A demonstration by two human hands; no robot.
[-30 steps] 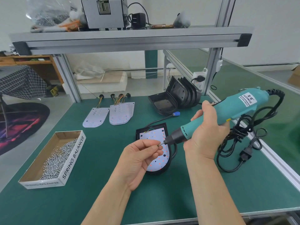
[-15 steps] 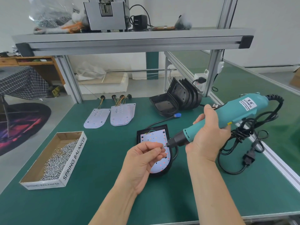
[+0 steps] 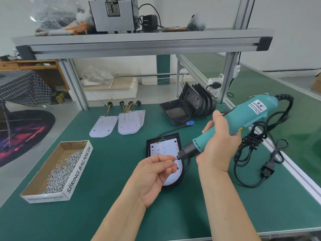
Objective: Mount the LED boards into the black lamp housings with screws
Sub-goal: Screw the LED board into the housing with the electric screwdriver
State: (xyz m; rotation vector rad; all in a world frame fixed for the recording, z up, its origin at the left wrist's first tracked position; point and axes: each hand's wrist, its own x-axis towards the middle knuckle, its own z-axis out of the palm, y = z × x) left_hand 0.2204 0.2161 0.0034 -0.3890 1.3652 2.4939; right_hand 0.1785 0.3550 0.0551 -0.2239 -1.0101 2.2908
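Note:
A black lamp housing [image 3: 148, 148] lies on the green table with a white LED board [image 3: 163, 148] seated inside it. My right hand [image 3: 218, 146] grips a teal electric screwdriver [image 3: 243, 119], its bit pointing down-left over the board. My left hand [image 3: 152, 174] pinches a small screw at the bit's tip; the screw itself is barely visible between the fingertips. More empty black housings [image 3: 189, 105] are stacked at the back. Loose LED boards [image 3: 119, 123] lie at the back left.
A cardboard box [image 3: 78, 169] of several loose screws stands at the left. The screwdriver's black cable [image 3: 251, 150] coils at the right near the table edge. An aluminium frame post [image 3: 227, 73] and overhead shelf [image 3: 139, 40] rise behind.
Both hands and the screwdriver keep their pose; the tool's rear has tilted slightly lower. The camera has shifted a little, nudging the scene in the frame.

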